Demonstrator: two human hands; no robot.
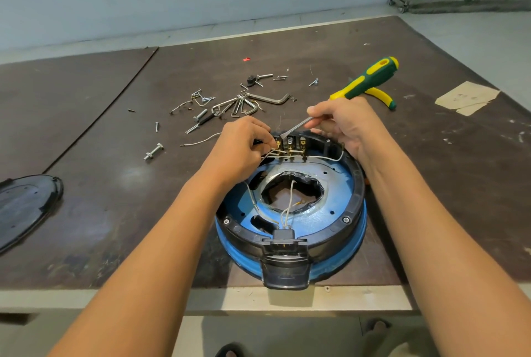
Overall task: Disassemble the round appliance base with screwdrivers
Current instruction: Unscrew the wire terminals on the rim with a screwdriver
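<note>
Two hands: right grips screwdriver | left seemingly pinches wires | inside base

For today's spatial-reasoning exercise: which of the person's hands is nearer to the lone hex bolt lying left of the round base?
Left. The left hand pinches white wires right of the hex bolt; the right hand, holding the screwdriver, is farther right.

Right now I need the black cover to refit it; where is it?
Head view: the black cover lies on the table at the far left, partly out of frame, well left of the round base.
</note>
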